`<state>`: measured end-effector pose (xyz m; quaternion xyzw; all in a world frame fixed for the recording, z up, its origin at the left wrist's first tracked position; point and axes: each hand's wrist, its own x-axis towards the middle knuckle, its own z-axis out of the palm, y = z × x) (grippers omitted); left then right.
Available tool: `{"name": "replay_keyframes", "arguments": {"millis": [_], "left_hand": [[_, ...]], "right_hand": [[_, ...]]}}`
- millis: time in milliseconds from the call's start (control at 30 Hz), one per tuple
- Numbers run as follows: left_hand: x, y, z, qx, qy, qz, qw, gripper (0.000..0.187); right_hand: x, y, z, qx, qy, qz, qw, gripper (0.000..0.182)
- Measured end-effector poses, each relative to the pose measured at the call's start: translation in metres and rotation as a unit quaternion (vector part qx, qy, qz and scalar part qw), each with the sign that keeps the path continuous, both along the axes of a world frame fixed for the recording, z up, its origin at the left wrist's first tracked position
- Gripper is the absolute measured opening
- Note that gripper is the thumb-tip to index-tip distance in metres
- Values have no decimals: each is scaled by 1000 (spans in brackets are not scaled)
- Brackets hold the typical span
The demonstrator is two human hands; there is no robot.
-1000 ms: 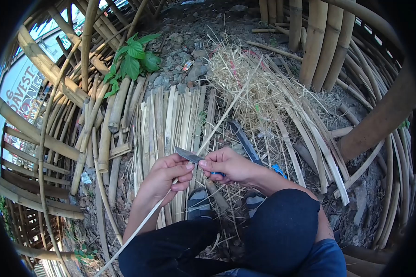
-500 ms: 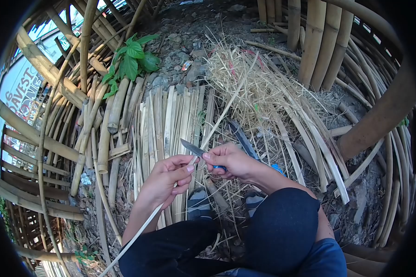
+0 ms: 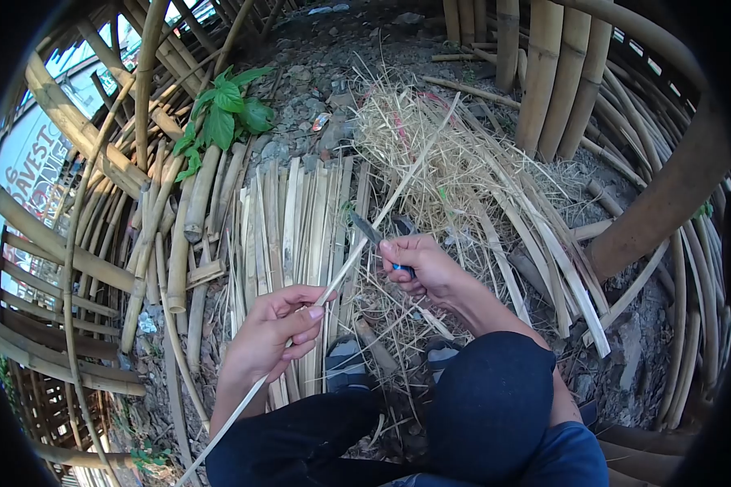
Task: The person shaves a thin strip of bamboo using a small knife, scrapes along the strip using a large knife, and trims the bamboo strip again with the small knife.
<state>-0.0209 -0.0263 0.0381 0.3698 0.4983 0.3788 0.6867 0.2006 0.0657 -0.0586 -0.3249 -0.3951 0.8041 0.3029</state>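
Note:
A long thin bamboo strip (image 3: 397, 191) runs diagonally from the lower left, through my left hand (image 3: 278, 331), up to the straw pile. The fingers of that hand are closed round the strip. My right hand (image 3: 419, 265) grips a knife (image 3: 365, 228) by its blue handle, thumb near the base of the blade. The blade points up and left and lies against the strip, beyond my left hand. Beneath my hands, many split bamboo slats (image 3: 288, 223) lie side by side on the ground.
A heap of shavings (image 3: 410, 146) lies ahead, with long split strips (image 3: 544, 243) to its right. Thick bamboo poles (image 3: 540, 77) stand at the upper right, and a large slanted pole (image 3: 666, 195) is at the right. Stacked bamboo and a leafy plant (image 3: 226, 105) are on the left.
My right hand with the knife has moved right and slightly up, along the strip and away from my left hand. The hands are now farther apart. The view has shifted slightly.

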Motion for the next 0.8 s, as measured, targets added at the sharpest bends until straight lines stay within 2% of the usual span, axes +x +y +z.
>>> {"name": "replay_keyframes", "arguments": {"millis": [133, 200, 267, 467, 733, 800], "left_hand": [[1, 1, -7, -9, 1, -15, 1000, 24], [4, 2, -11, -21, 2, -16, 1000, 24], [3, 1, -9, -7, 20, -24, 999, 24], [-2, -9, 2, 1, 25, -30, 999, 24], [2, -8, 2, -11, 47, -36, 998, 23], [0, -11, 1, -5, 49, -34, 998, 24]], "right_hand": [[2, -8, -7, -14, -4, -10, 1000, 34], [-6, -17, -6, 13, 13, 66, 998, 34], [-1, -8, -9, 30, 1, 64, 997, 33], [39, 31, -20, -24, 3, -87, 996, 32], [33, 25, -15, 8, -29, -52, 998, 31], [49, 42, -24, 6, -12, -75, 997, 31]]}}
